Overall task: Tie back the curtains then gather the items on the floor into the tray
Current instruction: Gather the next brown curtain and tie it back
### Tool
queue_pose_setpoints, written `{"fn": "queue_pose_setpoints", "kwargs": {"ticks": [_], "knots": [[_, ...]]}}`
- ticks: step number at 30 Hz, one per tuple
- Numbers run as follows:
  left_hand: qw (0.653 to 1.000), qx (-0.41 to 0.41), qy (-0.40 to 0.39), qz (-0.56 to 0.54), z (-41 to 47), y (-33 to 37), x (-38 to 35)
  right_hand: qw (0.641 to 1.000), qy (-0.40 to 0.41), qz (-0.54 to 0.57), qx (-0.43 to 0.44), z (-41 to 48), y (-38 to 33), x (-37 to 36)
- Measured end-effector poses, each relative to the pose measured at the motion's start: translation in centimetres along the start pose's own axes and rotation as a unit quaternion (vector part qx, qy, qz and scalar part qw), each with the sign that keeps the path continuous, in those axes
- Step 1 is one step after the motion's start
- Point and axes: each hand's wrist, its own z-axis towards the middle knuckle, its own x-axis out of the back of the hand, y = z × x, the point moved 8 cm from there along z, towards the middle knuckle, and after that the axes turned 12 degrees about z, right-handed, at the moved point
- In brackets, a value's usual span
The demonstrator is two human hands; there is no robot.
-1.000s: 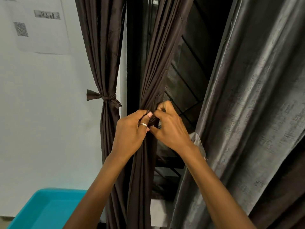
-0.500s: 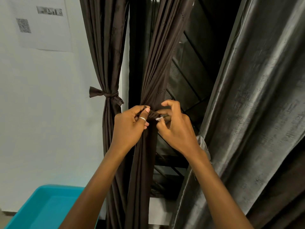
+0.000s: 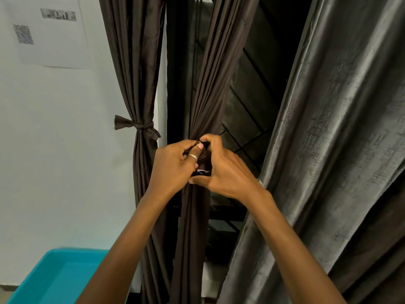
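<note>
Brown tie (image 3: pixel 203 156) round the middle curtain (image 3: pixel 210 95): the left hand (image 3: pixel 175 167) and right hand (image 3: pixel 228 172) have drawn together, their fingers (image 3: pixel 213 139) pinching it. The knot is probably tightening. The tray (image 3: pixel 54 279) waits below-left.

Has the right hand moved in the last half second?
Yes. The right hand has drifted left, nearer the left curtain's knot, meeting the left hand over the tie-back.

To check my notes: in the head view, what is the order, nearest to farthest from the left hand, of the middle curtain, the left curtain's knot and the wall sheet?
1. Middle curtain: in the grip of the left hand.
2. Knot: just above and to the left.
3. Sheet: high on the wall, far left.
</note>
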Motion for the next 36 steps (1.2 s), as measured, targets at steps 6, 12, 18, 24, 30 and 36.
{"fn": "queue_pose_setpoints", "kwargs": {"ticks": [6,12,18,24,30,36], "knots": [[0.999,0.014,-0.016,-0.033,0.0,-0.3,-0.9,0.999,0.033,-0.012,0.024,-0.2,0.5,0.1],[0.996,0.040,0.013,-0.073,-0.5,-0.6,-1.5,0.976,0.199,-0.014,0.082,-2.9,0.4,1.5],[0.981,0.069,0.088,-0.158,-3.0,-0.6,-2.2,0.937,0.328,-0.030,0.112,-5.5,0.6,2.1],[0.961,0.079,0.165,-0.206,-5.2,-0.8,-2.0,0.934,0.333,0.118,0.057,-6.1,1.9,2.7],[0.957,0.078,0.193,-0.203,-5.7,-0.6,-1.4,0.898,0.317,0.295,-0.075,-6.7,3.8,2.5],[0.969,0.044,0.196,-0.144,-4.8,-0.4,-0.5,0.840,0.347,0.393,-0.138,-7.6,5.4,3.2]]}}
